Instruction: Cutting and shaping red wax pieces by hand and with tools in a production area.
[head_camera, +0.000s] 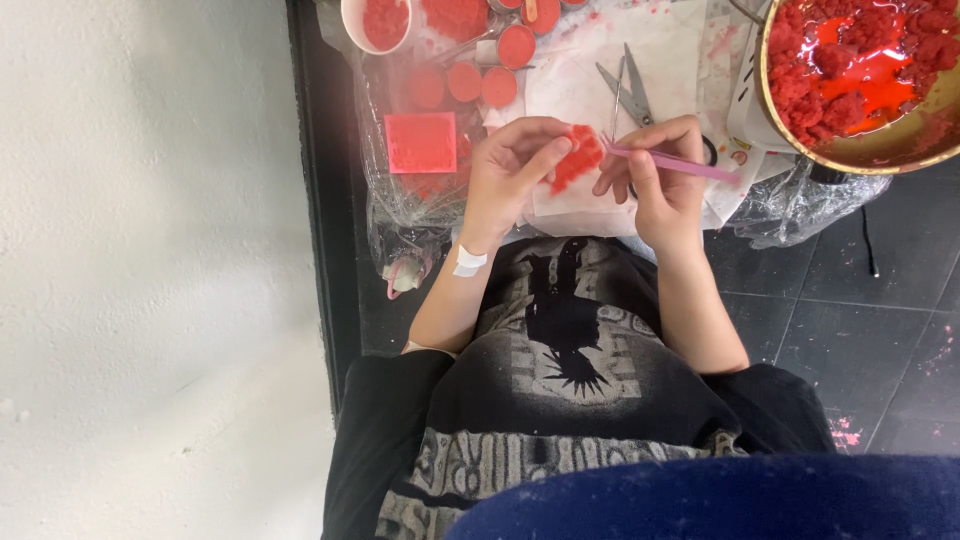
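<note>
My left hand (510, 172), with a white bandage at the wrist, holds a small red ridged block (577, 158) between thumb and fingers. My right hand (662, 185) grips a thin pink stick (690, 166), and the stick's tip touches the block's right edge. Both hands hover over a white paper sheet (585, 70) spread on the dark floor, just beyond my black printed shirt.
Scissors (630, 88) lie on the paper behind my hands. A metal bowl (880, 150) of red chunks and red liquid stands at the upper right. A red square slab (420, 142), several round red discs (465, 82) and a white cup (380, 22) sit on clear plastic at left. A white wall (140, 250) runs alongside.
</note>
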